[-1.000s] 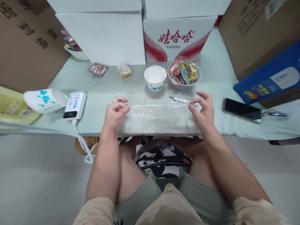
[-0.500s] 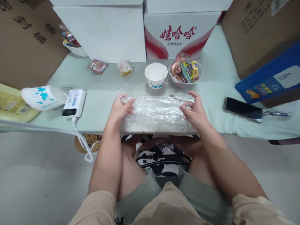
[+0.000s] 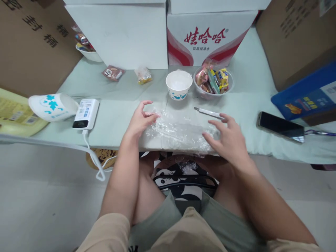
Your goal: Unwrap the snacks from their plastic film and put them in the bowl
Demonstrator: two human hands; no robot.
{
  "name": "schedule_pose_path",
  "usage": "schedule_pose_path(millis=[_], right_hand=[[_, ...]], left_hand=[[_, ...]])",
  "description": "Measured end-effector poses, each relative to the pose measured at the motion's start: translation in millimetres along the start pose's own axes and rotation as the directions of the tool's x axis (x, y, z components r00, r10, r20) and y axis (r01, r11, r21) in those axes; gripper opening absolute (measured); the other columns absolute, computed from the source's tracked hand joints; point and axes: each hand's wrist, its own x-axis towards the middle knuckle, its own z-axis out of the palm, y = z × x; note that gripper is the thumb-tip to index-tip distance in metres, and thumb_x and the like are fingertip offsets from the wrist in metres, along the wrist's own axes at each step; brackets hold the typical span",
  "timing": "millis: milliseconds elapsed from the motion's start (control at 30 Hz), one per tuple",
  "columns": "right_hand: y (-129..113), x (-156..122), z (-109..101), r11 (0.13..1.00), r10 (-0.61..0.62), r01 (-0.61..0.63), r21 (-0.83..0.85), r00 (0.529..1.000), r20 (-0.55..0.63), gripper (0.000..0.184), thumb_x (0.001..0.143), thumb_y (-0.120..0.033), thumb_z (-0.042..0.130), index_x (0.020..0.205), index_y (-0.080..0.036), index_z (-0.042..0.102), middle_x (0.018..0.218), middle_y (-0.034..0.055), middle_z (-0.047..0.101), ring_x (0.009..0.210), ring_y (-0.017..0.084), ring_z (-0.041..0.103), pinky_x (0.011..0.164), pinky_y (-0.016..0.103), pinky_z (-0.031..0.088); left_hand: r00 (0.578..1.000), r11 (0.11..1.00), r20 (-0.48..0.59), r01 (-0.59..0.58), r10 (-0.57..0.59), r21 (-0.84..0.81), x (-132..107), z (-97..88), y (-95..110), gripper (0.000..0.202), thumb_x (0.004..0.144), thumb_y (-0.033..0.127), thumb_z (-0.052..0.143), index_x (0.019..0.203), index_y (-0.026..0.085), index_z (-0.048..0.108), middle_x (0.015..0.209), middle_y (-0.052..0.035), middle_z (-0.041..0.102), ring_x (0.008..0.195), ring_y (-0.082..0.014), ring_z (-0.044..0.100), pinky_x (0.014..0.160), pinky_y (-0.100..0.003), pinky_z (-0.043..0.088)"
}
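A crumpled sheet of clear plastic film (image 3: 181, 134) lies along the table's front edge. Its left end is pinched between the thumb and fingers of my left hand (image 3: 140, 120). My right hand (image 3: 229, 138) hovers over the right end with fingers spread, holding nothing. Just beyond those fingers, a slim white craft knife (image 3: 210, 113) with a metal tip rests on the cloth. Behind the film, a white paper cup (image 3: 179, 85) with blue leaves stands upright. Beside it is a clear bowl (image 3: 201, 91) of wrapped snacks.
Left are a tipped paper cup (image 3: 54, 106), a white power bank (image 3: 86, 113) with cable and a yellow container (image 3: 18, 112). A phone (image 3: 280, 126) and blue package (image 3: 301, 94) lie right. Two wrapped snacks (image 3: 112, 73) sit before white boxes (image 3: 118, 35).
My right hand has let go of the film and opened, moving right and toward me. The film's right side has slackened, and the knife shows more fully. The whole view has shifted slightly.
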Motion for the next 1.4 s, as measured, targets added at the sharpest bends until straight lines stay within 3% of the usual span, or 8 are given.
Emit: schedule_pose_path(millis=[267, 433, 567, 667, 767, 967, 1167, 1400], right_hand=[[-16.0, 72.7, 43.0, 0.839, -0.213, -0.038, 0.543, 0.895, 0.391, 0.071, 0.073, -0.043, 0.076, 0.137, -0.024, 0.051, 0.135, 0.0135, 0.063, 0.124, 0.029, 0.06, 0.105, 0.049, 0.047], [-33.2, 78.8, 53.8, 0.785, -0.336, -0.168, 0.597, 0.693, 0.638, 0.019, 0.077, -0.036, 0.068, 0.086, -0.02, 0.063, 0.079, 0.0012, 0.071, 0.072, 0.016, 0.067, 0.07, 0.031, 0.054], [-35.8, 71.5, 56.6, 0.711, -0.134, -0.307, 0.632, 0.824, 0.551, 0.018, 0.074, -0.034, 0.067, 0.075, -0.02, 0.056, 0.066, -0.0028, 0.064, 0.053, 0.012, 0.061, 0.055, 0.025, 0.048], [-34.5, 69.0, 61.9, 0.639, 0.111, -0.386, 0.665, 0.902, 0.417, 0.022, 0.072, -0.038, 0.067, 0.074, -0.021, 0.054, 0.065, -0.0024, 0.063, 0.053, 0.013, 0.063, 0.051, 0.025, 0.046], [-31.0, 66.7, 66.3, 0.598, 0.259, -0.438, 0.671, 0.898, 0.356, 0.026, 0.071, -0.041, 0.068, 0.083, -0.021, 0.057, 0.07, -0.0002, 0.067, 0.059, 0.016, 0.067, 0.05, 0.025, 0.047], [-15.5, 59.2, 65.1, 0.482, 0.238, -0.531, 0.697, 0.845, 0.479, 0.042, 0.077, -0.037, 0.068, 0.116, -0.022, 0.063, 0.1, 0.0078, 0.077, 0.088, 0.02, 0.074, 0.071, 0.032, 0.059], [-8.9, 56.4, 62.2, 0.558, 0.177, -0.533, 0.636, 0.825, 0.536, 0.026, 0.085, -0.035, 0.063, 0.105, -0.021, 0.071, 0.083, 0.0047, 0.076, 0.069, 0.017, 0.072, 0.065, 0.032, 0.06], [-12.7, 55.5, 58.6, 0.536, 0.087, -0.487, 0.69, 0.845, 0.528, 0.045, 0.083, -0.035, 0.065, 0.126, -0.025, 0.064, 0.118, 0.0094, 0.074, 0.07, 0.017, 0.074, 0.052, 0.026, 0.055]], left_hand=[[0.912, 0.995, 0.406, 0.09, -0.064, -0.046, -4.7, 21.7, 14.6, 0.065, 0.063, 0.023, 0.08, 0.121, 0.021, 0.051, 0.069, 0.0011, 0.071, 0.052, -0.0085, 0.057, 0.051, -0.019, 0.042], [0.903, 0.988, 0.428, 0.102, -0.043, -0.114, 2.2, 14.5, 13.1, 0.073, 0.061, 0.033, 0.084, 0.125, 0.023, 0.05, 0.073, -0.0003, 0.073, 0.048, -0.0106, 0.059, 0.051, -0.022, 0.046], [0.99, 0.949, 0.133, 0.085, -0.046, -0.304, 7.9, 16.9, 8.4, 0.061, 0.077, 0.067, 0.061, 0.117, 0.022, 0.054, 0.089, -0.0086, 0.075, 0.073, -0.0219, 0.073, 0.062, -0.031, 0.056], [0.964, 0.895, 0.244, 0.201, -0.108, -0.398, 3.6, 34.8, 5.9, 0.068, 0.078, 0.079, 0.049, 0.108, 0.02, 0.059, 0.102, -0.0155, 0.074, 0.097, -0.0291, 0.073, 0.076, -0.04, 0.059], [0.897, 0.906, 0.402, 0.311, -0.181, -0.286, -2.6, 55.2, 2.3, 0.049, 0.073, 0.054, 0.073, 0.104, 0.018, 0.063, 0.103, -0.0152, 0.075, 0.097, -0.0281, 0.073, 0.081, -0.041, 0.058], [0.943, 0.982, 0.312, 0.157, -0.117, -0.108, 1.8, 59.1, -4.8, 0.031, 0.078, 0.012, 0.058, 0.106, 0.021, 0.066, 0.113, -0.0086, 0.074, 0.099, -0.0191, 0.071, 0.089, -0.037, 0.056], [0.944, 0.995, 0.32, 0.05, -0.074, 0.081, -2.2, 45.4, -4.4, 0.048, 0.085, 0.025, 0.063, 0.133, 0.025, 0.054, 0.114, -0.0088, 0.073, 0.097, -0.0208, 0.071, 0.087, -0.037, 0.055], [0.946, 0.997, 0.321, 0.01, -0.035, 0.079, -3.2, 41.3, -8.6, 0.046, 0.085, 0.037, 0.066, 0.125, 0.02, 0.053, 0.091, -0.0056, 0.073, 0.073, -0.0174, 0.07, 0.069, -0.03, 0.052]])
